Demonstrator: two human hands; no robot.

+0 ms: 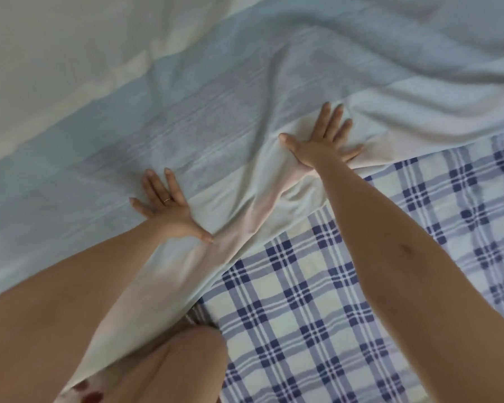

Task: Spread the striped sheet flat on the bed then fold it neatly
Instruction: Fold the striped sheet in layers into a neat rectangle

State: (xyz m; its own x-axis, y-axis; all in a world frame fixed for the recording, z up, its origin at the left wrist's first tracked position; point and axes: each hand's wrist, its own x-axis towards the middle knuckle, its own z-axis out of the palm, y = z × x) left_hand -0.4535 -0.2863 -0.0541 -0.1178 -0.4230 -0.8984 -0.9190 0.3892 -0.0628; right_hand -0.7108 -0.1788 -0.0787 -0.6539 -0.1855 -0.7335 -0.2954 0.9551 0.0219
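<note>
The striped sheet (216, 112), with wide pale blue, grey-lilac and white bands, lies spread over the bed and still shows soft ridges and folds. My left hand (169, 207) presses flat on it with fingers apart, near its white border. Farther right, my right hand (323, 141) also lies flat and splayed on the white border, close to the sheet's near edge. A raised crease runs between the two hands toward me. Neither hand grips the cloth.
Under the sheet, a blue-and-white checked bed cover (317, 301) shows at the lower right. My knee (181, 362) rests on the bed at the bottom. A big wrinkle (390, 53) crosses the sheet at the upper right.
</note>
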